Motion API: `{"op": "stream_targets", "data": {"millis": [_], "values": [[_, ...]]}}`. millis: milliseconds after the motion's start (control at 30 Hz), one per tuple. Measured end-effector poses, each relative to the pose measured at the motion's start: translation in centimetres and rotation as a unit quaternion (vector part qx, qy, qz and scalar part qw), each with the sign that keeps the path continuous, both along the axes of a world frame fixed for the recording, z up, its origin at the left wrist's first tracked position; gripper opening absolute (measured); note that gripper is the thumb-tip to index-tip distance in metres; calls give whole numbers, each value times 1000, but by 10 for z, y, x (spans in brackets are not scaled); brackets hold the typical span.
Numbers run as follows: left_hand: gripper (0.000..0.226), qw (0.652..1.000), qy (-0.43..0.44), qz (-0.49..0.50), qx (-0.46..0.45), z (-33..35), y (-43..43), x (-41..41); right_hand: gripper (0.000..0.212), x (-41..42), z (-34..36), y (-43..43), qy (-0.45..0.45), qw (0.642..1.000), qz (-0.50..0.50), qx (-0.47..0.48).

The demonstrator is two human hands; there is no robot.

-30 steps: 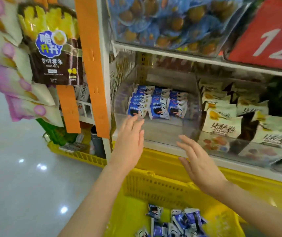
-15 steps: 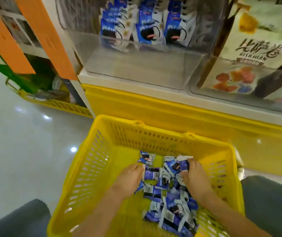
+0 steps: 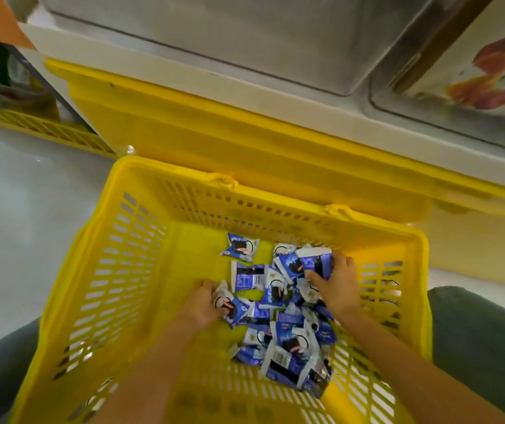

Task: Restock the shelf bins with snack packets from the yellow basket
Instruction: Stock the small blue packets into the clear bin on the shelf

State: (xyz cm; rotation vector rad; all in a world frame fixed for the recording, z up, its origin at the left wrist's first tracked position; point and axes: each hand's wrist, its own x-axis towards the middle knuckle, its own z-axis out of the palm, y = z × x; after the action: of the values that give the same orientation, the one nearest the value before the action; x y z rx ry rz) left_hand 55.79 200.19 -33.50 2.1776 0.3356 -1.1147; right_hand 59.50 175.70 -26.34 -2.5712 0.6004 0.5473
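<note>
Yellow basket [image 3: 128, 270] slotted glossy plastic, snack packets [image 3: 287, 350] shiny foil-like film, shelf bin [image 3: 245, 35] clear smooth plastic, floor [image 3: 24, 209] polished, reflective.

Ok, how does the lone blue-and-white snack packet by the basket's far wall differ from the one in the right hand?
The lone blue-and-white snack packet lies on the floor of the yellow plastic basket, apart from the pile. The held packet sits at the pile's far end. The lone one is untouched, while the held one is gripped by the right hand. Both look like the same blue-and-white wrapper.
</note>
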Motion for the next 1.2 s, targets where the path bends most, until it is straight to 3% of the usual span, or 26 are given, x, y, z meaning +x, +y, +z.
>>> {"op": "stream_targets", "data": {"millis": [200, 333, 433, 533, 600, 667, 733, 833, 900, 1067, 1200], "values": [[40, 998, 3, 42, -47, 10, -11, -13, 38, -5, 5, 10, 2, 998, 15, 54], [35, 984, -47, 134, -109, 35, -15, -14, 48, -7, 24, 21, -19, 995, -9, 102], [35, 955, -50, 232, -180, 65, -18, -8, 52, -11, 40, 32, 41, 982, -1, 186], [26, 921, -62, 310, -228, 94, -22, -9, 38, -22, 64, 44, 73, 949, -18, 305], [20, 900, -60, 351, -251, 107, -23, -13, 47, -31, 79, 51, 79, 926, -48, 366], [15, 880, -52, 384, -274, 119, -23, -17, 25, -39, 99, 57, 68, 916, -37, 394], [11, 863, -42, 402, -303, 133, -23, -21, 13, -46, 116, 62, -2, 909, -18, 415], [12, 853, -37, 406, -326, 154, -23, -27, 22, -52, 136, 64, -202, 899, -31, 388], [16, 838, -27, 405, -366, 170, -26, -27, 24, -52, 151, 63, -282, 902, -2, 327], [42, 771, -8, 392, -502, 218, -34, -23, 32, -59, 175, 66, -329, 917, 178, 136], [53, 755, -31, 366, -544, 250, -25, -26, 43, -70, 193, 73, -321, 885, 324, 96]]}}
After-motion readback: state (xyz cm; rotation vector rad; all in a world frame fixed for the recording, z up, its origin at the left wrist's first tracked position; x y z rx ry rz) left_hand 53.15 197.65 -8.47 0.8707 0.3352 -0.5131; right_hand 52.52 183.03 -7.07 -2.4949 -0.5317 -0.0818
